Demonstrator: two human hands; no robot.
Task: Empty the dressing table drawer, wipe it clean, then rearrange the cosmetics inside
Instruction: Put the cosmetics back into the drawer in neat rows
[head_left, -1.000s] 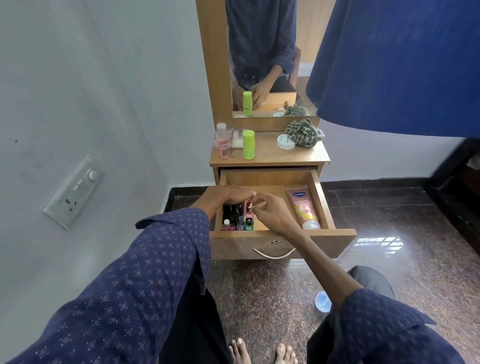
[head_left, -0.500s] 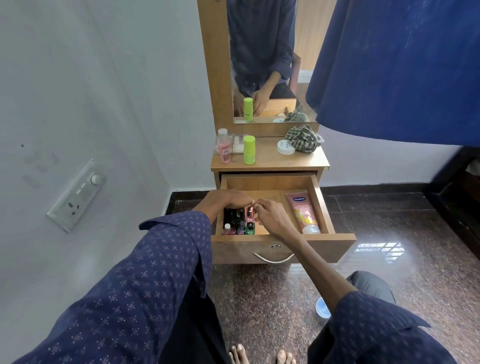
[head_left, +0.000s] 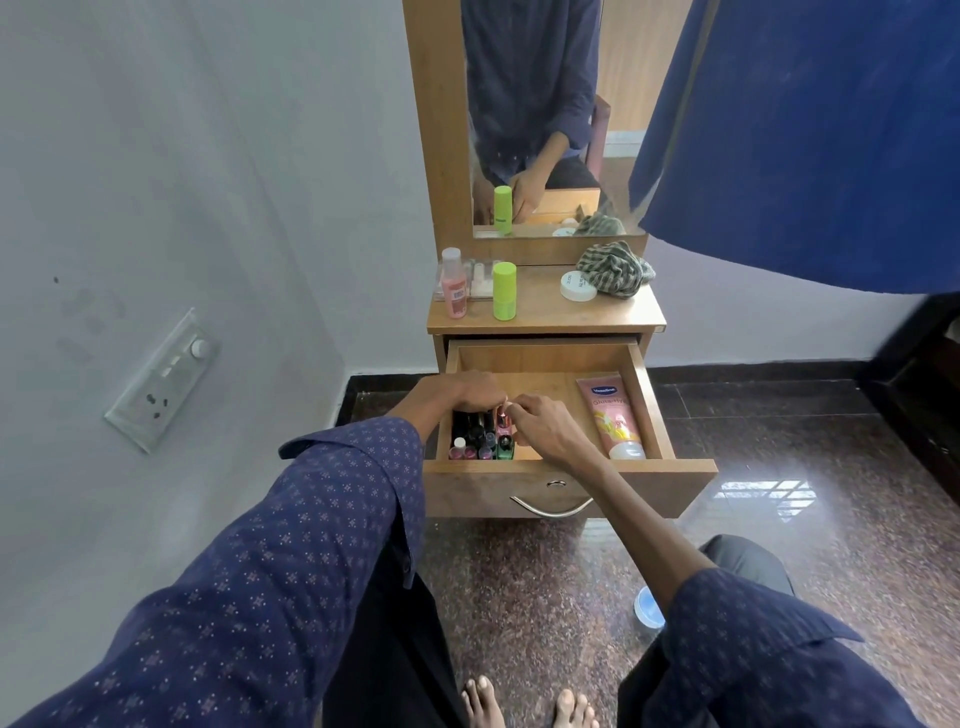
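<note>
open drawer (head_left: 649, 410) | small bottles (head_left: 480, 439) under both hands (head_left: 506, 413)

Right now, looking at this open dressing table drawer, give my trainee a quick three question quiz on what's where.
1. True or false: the pink tube lies at the drawer's right side.
2. Which stands on the tabletop? A) green bottle B) small nail polish bottles C) blue lid
3. Fill in: the checked cloth sits beside the white ____.

Key: 1 true. 2 A. 3 jar. Both the left hand and the right hand work over the small bottles.
</note>
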